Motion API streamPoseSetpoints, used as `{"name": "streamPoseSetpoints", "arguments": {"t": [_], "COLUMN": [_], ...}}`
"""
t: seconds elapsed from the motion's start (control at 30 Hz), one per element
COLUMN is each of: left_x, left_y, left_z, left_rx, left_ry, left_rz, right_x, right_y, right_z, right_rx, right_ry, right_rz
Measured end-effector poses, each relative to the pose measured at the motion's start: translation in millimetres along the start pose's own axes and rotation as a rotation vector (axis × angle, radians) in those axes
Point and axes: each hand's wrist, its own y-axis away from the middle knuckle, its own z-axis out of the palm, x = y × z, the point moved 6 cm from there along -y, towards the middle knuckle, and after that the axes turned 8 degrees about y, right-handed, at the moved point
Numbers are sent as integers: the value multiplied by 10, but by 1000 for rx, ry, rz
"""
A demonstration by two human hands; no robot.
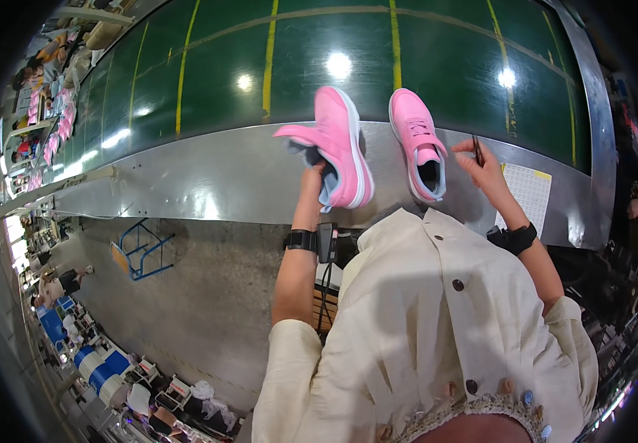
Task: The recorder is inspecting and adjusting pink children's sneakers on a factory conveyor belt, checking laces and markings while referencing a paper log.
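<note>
My left hand (312, 182) is closed on a pink sneaker (342, 140) at its grey-lined opening, with some fingers hidden inside the shoe. The sneaker is tilted on its side, showing its white sole edge, and its strap sticks out to the left. To its right, a second pink sneaker (412, 131) rests on the metal edge, toe pointing away, with its strap across the top. My right hand (487, 174) is beside that shoe's heel, thumb and index finger apart, while the other fingers grip a thin dark tool (478, 150) whose exact kind I cannot make out.
A metal ledge (245, 177) runs along a green conveyor belt (223, 81) marked with yellow lines. Near my right wrist lies a white printed sheet (523, 195) with a grid. A blue-framed stool (142, 249) stands on the floor to the left; people and more shoes appear farther off.
</note>
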Motion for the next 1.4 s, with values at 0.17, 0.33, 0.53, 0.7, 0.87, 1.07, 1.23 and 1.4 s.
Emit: {"name": "streamPoseSetpoints", "arguments": {"t": [0.17,0.33,0.53,0.7,0.87,1.07,1.23,1.4], "left_x": [439,720,906,868,748,642,792,889], "left_y": [551,837,1134,1268,1467,1159,1303,1590], "left_z": [742,1144,1006,870,594,591,624,467], "left_rx": [-424,-511,-334,-329,-91,-395,-452,-461], "left_ry": [266,478,320,322,262,746,376,65], "left_rz": [208,123,434,442,548,308,661,849], "right_x": [-664,-698,-18,747,1175,766,6,-465], "right_y": [-32,-46,-268,-387,-753,-723,-580,-411], "right_z": [86,155,242,563,692,720,890,1013], "right_rx": [-62,-61,133,97,116,-307,-364,-359], "right_ry": [-458,-309,313,308,103,-727,-710,-706], "right_rz": [-46,-105,-169,-158,-117,186,112,70]}}
